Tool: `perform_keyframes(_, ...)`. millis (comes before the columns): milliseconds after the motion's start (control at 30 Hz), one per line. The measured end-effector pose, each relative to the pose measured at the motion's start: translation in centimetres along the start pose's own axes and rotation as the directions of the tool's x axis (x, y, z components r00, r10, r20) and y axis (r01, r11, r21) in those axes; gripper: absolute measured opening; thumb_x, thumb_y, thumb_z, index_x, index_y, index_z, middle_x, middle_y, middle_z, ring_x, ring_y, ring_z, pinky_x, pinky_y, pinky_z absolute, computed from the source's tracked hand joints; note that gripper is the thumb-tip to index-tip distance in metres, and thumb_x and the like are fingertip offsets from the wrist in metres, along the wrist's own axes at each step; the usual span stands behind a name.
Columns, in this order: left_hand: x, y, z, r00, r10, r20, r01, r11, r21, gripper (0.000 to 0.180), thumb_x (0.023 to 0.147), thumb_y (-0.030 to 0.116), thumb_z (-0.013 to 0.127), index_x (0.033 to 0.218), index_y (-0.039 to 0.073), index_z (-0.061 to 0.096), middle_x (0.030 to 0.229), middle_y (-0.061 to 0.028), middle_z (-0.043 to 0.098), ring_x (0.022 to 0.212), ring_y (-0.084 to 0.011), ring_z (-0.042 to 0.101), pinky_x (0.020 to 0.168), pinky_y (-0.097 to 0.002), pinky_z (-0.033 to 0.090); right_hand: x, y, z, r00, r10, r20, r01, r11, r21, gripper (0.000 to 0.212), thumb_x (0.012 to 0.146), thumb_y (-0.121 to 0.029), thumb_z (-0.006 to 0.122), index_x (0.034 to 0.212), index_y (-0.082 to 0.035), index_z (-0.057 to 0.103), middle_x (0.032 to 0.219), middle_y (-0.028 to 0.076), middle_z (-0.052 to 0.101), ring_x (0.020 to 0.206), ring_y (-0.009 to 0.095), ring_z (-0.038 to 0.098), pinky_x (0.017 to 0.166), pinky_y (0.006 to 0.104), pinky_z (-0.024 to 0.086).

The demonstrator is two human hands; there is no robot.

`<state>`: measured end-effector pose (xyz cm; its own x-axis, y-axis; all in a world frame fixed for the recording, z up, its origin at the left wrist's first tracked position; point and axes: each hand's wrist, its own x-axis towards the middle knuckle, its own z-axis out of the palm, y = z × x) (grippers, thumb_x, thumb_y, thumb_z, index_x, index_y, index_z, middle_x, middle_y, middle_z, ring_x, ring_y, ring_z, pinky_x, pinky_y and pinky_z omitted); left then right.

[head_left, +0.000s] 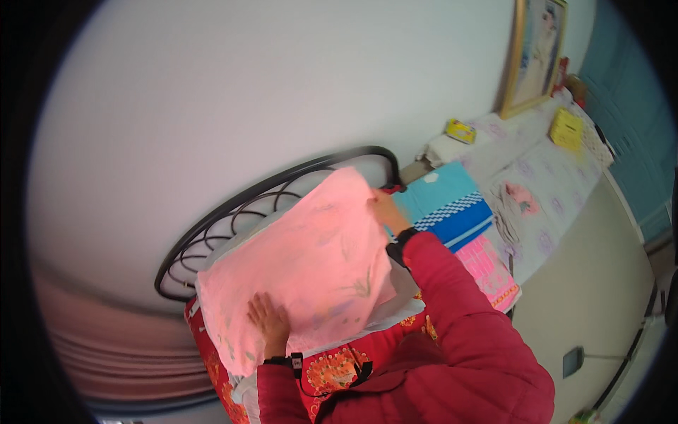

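A pink cloth (304,247) with faint leaf and flower prints lies over a bulky, pillow-like shape at the bed's head, whose white edge (395,305) shows at the lower right. My left hand (270,322) rests flat on the cloth's lower left part, fingers spread. At the upper right border of the cloth my right hand (386,210) is closed on its edge; some fingertips are hard to see. Beneath lies a red bedspread (339,371) with golden flowers.
A black metal headboard (247,194) curves behind the cloth, against the wall. On the right are folded blue fabric (441,201), a pink patterned piece (487,272) and a table with a flowered cover (558,184). A gold-framed picture (534,56) and yellow packs (566,129) stand farther back.
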<state>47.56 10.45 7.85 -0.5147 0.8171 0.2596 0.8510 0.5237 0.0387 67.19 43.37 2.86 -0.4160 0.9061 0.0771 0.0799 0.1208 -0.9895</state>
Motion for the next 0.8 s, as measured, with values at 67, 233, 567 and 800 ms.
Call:
perform_keyframes(67, 0.1, -0.1, 0.2, 1.0, -0.013, 0.015, 0.013, 1.0, 0.018, 0.05, 0.072, 0.026, 0.041, 0.117, 0.006, 0.029, 0.122, -0.0158, 0.024, 0.113, -0.0355, 0.017, 0.091, -0.0476, 0.01, -0.4, 1.8, 0.2, 0.997, 0.074, -0.017, -0.076, 0.988, -0.138, 0.024, 0.069, -0.018, 0.049, 0.086, -0.001, 0.049, 0.068, 0.007, 0.053, 0.057, 0.013, 0.048, 0.051, 0.0257, 0.039)
perform_keyframes(233, 0.0, -0.4, 0.2, 0.999, 0.027, -0.026, -0.026, 0.997, 0.069, 0.05, 0.073, 0.022, 0.041, 0.118, 0.006, 0.027, 0.122, -0.0149, 0.024, 0.113, -0.0344, 0.018, 0.091, -0.0463, 0.011, -4.0, 3.2, 0.7, 0.958, 0.281, 0.059, -0.285, 0.902, 0.325, 0.029, 0.07, -0.025, 0.05, 0.088, -0.002, 0.048, 0.064, 0.004, 0.05, 0.051, 0.01, 0.045, 0.045, 0.0244, 0.036)
perform_keyframes(567, -0.1, 0.4, -0.4, 1.0, -0.009, -0.017, 0.009, 1.0, 0.009, 0.049, 0.071, 0.026, 0.043, 0.115, 0.006, 0.032, 0.121, -0.0157, 0.026, 0.112, -0.0362, 0.019, 0.09, -0.0486, 0.012, -12.0, 0.7, -3.5, 0.97, 0.196, 0.141, -0.23, 0.927, 0.297, 0.043, 0.065, -0.005, 0.054, 0.106, -0.003, 0.039, 0.064, 0.003, 0.05, 0.052, 0.008, 0.044, 0.044, 0.0198, 0.035)
perform_keyframes(800, -0.2, 0.7, -0.7, 0.997, -0.012, -0.082, 0.006, 0.997, -0.075, 0.048, 0.069, 0.026, 0.046, 0.112, 0.007, 0.035, 0.119, -0.0154, 0.028, 0.11, -0.037, 0.022, 0.089, -0.0498, 0.013, -12.2, 1.6, -4.3, 0.922, 0.362, 0.137, -0.376, 0.922, 0.096, 0.039, 0.071, -0.014, 0.05, 0.106, -0.001, 0.037, 0.076, 0.006, 0.05, 0.062, 0.012, 0.05, 0.051, 0.0219, 0.04)
